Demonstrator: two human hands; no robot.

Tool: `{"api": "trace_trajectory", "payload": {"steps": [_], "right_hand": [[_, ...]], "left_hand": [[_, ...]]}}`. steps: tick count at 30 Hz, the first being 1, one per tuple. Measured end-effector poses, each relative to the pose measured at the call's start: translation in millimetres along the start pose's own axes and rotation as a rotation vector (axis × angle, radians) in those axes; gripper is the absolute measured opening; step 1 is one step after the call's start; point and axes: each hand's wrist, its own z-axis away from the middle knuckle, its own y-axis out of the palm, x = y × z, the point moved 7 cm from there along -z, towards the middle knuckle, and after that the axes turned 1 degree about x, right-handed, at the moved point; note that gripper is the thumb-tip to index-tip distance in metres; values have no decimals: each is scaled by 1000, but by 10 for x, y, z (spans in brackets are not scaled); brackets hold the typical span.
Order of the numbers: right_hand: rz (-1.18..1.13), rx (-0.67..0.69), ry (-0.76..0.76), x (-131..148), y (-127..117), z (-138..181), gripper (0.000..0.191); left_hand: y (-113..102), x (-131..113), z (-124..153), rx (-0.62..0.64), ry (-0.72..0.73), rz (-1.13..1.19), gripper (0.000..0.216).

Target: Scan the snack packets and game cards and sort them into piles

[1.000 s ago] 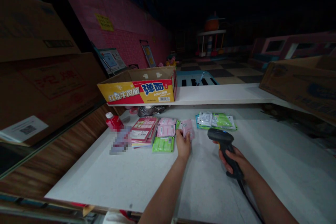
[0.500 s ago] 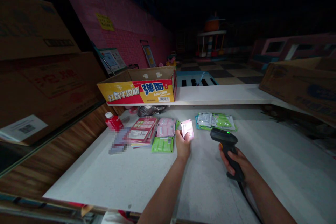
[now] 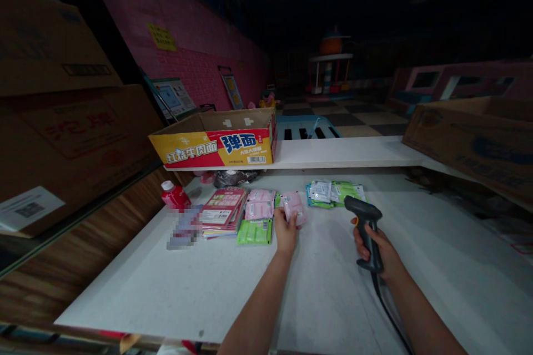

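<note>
Head view: a pink packet (image 3: 293,205) is pinched in the left hand (image 3: 287,233), just beside pink and green packets (image 3: 259,209) lying on a white tabletop (image 3: 187,283); the right hand (image 3: 381,249) wraps around a dark corded scanner (image 3: 363,208).

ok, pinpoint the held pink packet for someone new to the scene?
Start at the white table, then go to the left hand. The pink packet is in its grasp, unlike the similar pink packets lying just to its left.
</note>
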Motion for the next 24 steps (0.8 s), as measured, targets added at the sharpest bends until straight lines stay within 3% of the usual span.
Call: {"api": "trace_trajectory", "payload": {"steps": [7, 14, 19, 24], "right_hand": [[-155, -176, -40, 37, -210, -68, 39], [-266, -235, -102, 84, -314, -97, 39], [-277, -252, -122, 103, -321, -110, 40], [-291, -259, -145, 122, -332, -126, 37]], "left_hand": [[161, -124, 36, 136, -50, 338, 52], [738, -236, 16, 210, -300, 551, 48], [1080, -145, -136, 122, -478, 352, 32], [1431, -145, -375, 90, -412, 107, 20]]}}
